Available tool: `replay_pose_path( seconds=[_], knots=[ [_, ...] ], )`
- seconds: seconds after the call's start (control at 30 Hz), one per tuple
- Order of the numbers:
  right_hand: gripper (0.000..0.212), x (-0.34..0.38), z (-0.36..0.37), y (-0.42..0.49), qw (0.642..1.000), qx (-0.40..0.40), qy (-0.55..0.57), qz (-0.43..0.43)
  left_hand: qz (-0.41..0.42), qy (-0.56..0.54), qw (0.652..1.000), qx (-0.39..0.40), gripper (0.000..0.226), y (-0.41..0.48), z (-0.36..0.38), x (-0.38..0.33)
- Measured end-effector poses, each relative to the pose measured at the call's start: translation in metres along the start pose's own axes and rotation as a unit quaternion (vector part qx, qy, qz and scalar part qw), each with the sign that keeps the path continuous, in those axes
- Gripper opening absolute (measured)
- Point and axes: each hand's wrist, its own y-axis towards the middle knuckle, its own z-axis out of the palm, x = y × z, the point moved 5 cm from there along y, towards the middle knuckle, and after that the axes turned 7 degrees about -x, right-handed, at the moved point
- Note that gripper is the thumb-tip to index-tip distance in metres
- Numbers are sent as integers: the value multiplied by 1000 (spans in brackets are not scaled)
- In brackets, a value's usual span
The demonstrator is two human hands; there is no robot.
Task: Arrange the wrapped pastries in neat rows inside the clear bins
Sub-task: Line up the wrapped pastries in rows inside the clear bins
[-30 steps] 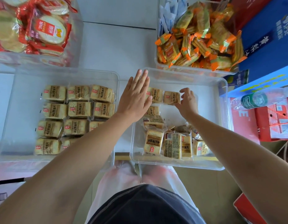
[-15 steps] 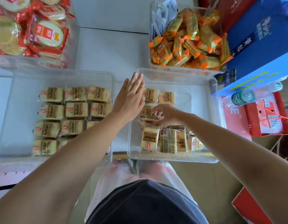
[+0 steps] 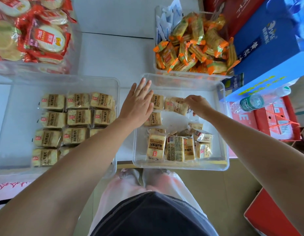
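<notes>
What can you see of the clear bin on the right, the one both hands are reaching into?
The right clear bin is a shallow rectangular tub of see-through plastic with rounded corners, standing upright on the white table. It is partly filled: two tan wrapped pastries lie in a far row, one sits below them, and a loose heap lies at the near end. The left hand lies flat over its left wall; the right hand pinches one far-row pastry.
</notes>
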Motion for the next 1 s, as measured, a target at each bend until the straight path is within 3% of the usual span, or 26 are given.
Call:
replay_pose_path(
  seconds=[0.17,0.27,0.4,0.5,0.6,0.7,0.77,0.87,0.93,1.0],
  knots=[
    [38,-1,5,11,997,-50,37,41,3,10,1000,-3,56,7,3,0],
    [58,-7,13,15,999,-31,29,21,4,7,1000,-5,57,8,6,0],
    [68,-10,20,12,996,-77,35,-16,4,-2,1000,-10,57,8,9,1],
    [60,-10,24,11,992,-112,24,-52,7,-5,1000,-11,54,8,10,2],
    [48,-11,27,13,995,-87,-21,-50,5,-3,1000,-6,54,8,10,2],
    [53,-6,22,10,995,-73,-43,-58,6,2,1000,-3,54,7,10,2],
    [55,1,16,2,991,-89,-52,-84,7,7,1000,2,55,4,8,1],
    [41,16,13,-17,985,-89,-33,-146,11,21,1000,6,55,-6,5,-1],
    [28,28,16,-32,987,-37,4,-156,4,17,1000,3,55,-14,3,-3],
    [20,39,29,-49,985,69,-1,-161,-10,5,1000,6,56,-24,3,-5]
  ],
)
